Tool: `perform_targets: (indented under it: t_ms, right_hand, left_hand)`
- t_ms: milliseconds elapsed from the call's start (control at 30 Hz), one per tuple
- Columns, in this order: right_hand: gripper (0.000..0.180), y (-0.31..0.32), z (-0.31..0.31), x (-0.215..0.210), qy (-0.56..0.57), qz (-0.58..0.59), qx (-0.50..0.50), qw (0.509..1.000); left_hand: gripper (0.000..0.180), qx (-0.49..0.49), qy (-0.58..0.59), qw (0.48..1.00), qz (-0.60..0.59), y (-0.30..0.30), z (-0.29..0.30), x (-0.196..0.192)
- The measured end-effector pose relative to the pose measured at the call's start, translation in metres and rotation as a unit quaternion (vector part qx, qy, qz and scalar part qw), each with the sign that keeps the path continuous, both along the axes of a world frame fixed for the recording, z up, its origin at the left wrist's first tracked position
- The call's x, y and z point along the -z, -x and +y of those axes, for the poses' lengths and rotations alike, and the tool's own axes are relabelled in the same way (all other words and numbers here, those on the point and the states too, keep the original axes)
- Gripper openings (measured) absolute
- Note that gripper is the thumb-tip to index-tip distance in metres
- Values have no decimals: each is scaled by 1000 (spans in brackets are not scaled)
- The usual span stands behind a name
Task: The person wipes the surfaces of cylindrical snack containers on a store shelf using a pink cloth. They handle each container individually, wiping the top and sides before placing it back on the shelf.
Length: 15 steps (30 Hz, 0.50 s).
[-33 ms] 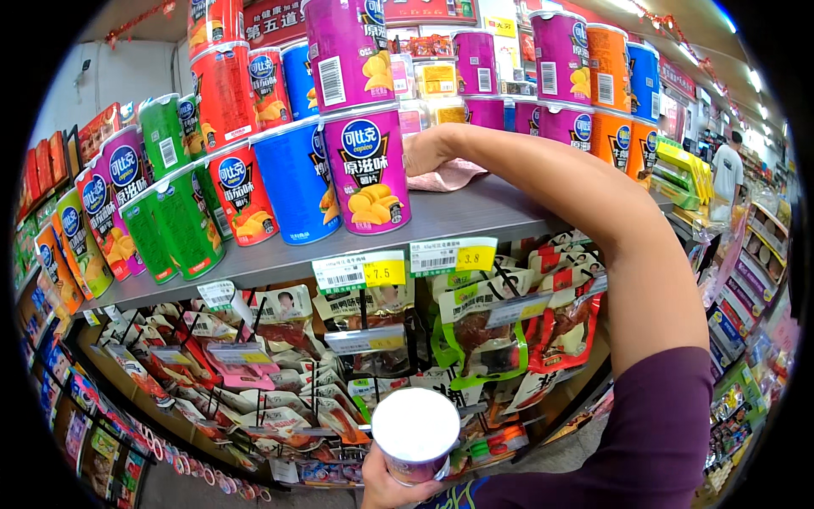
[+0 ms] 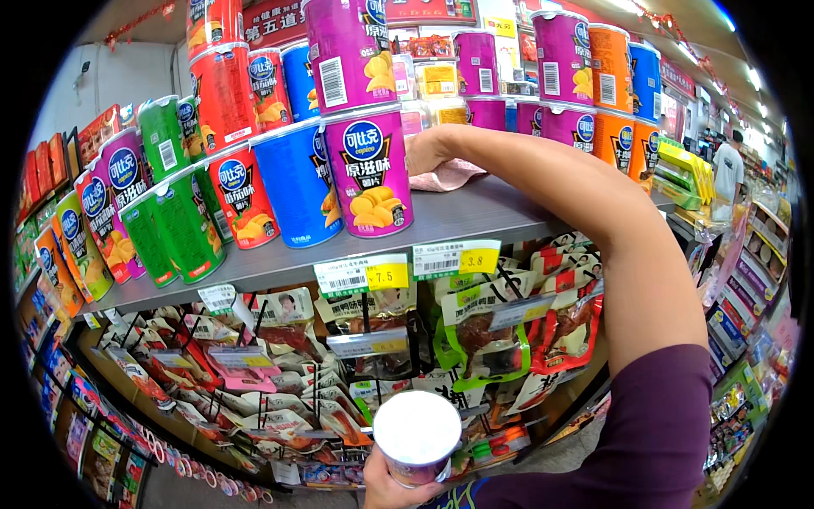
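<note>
Head view, looking up at the snack shelf: the right hand (image 2: 426, 153) is stretched up and forward, deep onto the grey shelf (image 2: 500, 212), fingers closed down on a pink cloth (image 2: 448, 176) that lies flat on the bare board just beneath and to the right of the palm. The cloth spreads sideways along the shelf, its long side running left to right. Just left of that hand stands a purple chip can (image 2: 370, 174), upright, with a blue can (image 2: 297, 191) beside it; whether the knuckles touch the purple one I cannot tell. More purple and orange cans (image 2: 610, 127) stand beyond the hand to the right.

Down low, close to the body, the left hand (image 2: 398, 488) is wrapped around a purple can with a white lid (image 2: 417, 434), lid facing the camera, long axis upright. The right hand is by far the nearer one to the cloth; the left is well below it. Yellow price tags (image 2: 387, 276) hang on the shelf edge between the two, packets of hanging snacks (image 2: 483, 339) underneath.
</note>
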State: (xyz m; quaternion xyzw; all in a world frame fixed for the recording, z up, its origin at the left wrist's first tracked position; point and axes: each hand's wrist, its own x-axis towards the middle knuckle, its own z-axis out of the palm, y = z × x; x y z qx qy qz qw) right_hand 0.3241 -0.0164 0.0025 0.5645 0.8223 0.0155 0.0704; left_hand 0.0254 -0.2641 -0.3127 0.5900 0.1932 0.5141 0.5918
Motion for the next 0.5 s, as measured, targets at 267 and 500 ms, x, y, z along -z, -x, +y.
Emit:
perform_targets:
  t_ms: [267,500]
  right_hand:
    - [72,10,-18,-2,-2,55,104,993]
    - [71,-8,-46,9,10,98,108,989]
  left_hand:
    - [90,-17,-9,999,32,11,15,6]
    - [94,49,-91,991,80,4,36,12]
